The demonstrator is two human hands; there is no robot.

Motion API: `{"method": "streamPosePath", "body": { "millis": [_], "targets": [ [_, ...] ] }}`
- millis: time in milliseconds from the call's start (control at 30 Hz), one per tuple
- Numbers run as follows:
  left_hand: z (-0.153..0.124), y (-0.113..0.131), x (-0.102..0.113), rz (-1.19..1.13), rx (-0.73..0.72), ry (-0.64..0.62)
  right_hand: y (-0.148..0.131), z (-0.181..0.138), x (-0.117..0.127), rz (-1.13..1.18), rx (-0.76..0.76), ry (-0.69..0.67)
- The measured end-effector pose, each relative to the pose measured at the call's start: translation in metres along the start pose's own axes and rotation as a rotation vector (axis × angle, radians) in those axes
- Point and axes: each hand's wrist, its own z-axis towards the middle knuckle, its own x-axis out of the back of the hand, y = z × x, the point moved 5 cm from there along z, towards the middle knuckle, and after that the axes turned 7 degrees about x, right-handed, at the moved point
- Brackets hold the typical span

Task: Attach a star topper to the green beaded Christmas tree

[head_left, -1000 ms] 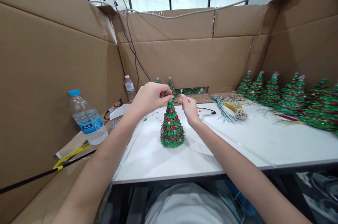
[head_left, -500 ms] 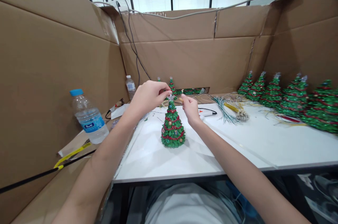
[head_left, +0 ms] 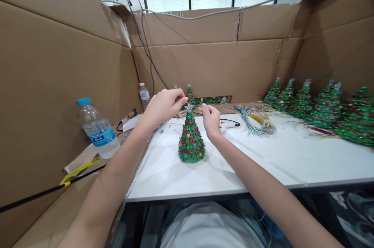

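A small green Christmas tree figurine (head_left: 191,139) with red garlands and a clear star on top stands upright on the white table (head_left: 163,179) in front of me. My left hand (head_left: 168,103) is just above and left of the star, thumb and fingertips pinched together; whatever is between them is too small to make out. To the right of the treetop, my right hand (head_left: 210,119) is closed in a pinch, with a small tan piece showing at its fingertips. I cannot tell exactly what that piece is.
Several finished-looking trees (head_left: 304,98) line the right side. A bundle of thin wires (head_left: 249,121) and a glue gun (head_left: 229,124) lie behind my right hand. Water bottles (head_left: 97,129) stand at left. Cardboard walls (head_left: 204,61) enclose the table.
My left hand has shifted slightly left and up, off the star at the treetop. My right hand has moved a little to the right. The tree has stayed in place.
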Motion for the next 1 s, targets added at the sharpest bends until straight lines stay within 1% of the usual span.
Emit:
{"method": "streamPosePath", "body": {
  "millis": [100, 300, 700, 733, 800, 867, 900, 1000],
  "targets": [
    [0.003, -0.003, -0.005, -0.041, 0.001, -0.033, -0.003, -0.001, 0.0, 0.009, 0.013, 0.014],
    [0.006, -0.006, -0.009, -0.076, 0.001, -0.046, -0.004, -0.003, -0.002, 0.015, 0.015, 0.011],
    [0.006, -0.003, -0.008, -0.097, 0.006, -0.013, 0.003, -0.004, -0.006, 0.069, -0.03, -0.021],
    [0.006, -0.004, -0.006, -0.108, 0.005, -0.001, 0.004, -0.003, -0.006, 0.072, -0.034, -0.019],
    [0.005, -0.007, 0.003, -0.149, 0.004, 0.061, 0.009, -0.002, -0.004, 0.08, -0.059, 0.003],
    [0.004, -0.012, 0.017, -0.197, 0.008, 0.177, 0.015, 0.0, -0.001, 0.108, -0.114, 0.037],
    [0.003, -0.015, 0.023, -0.207, 0.012, 0.215, 0.017, 0.001, 0.0, 0.13, -0.143, 0.051],
    [0.004, -0.022, 0.032, -0.199, 0.044, 0.232, 0.019, 0.002, 0.0, 0.197, -0.191, 0.056]
  ]
}}
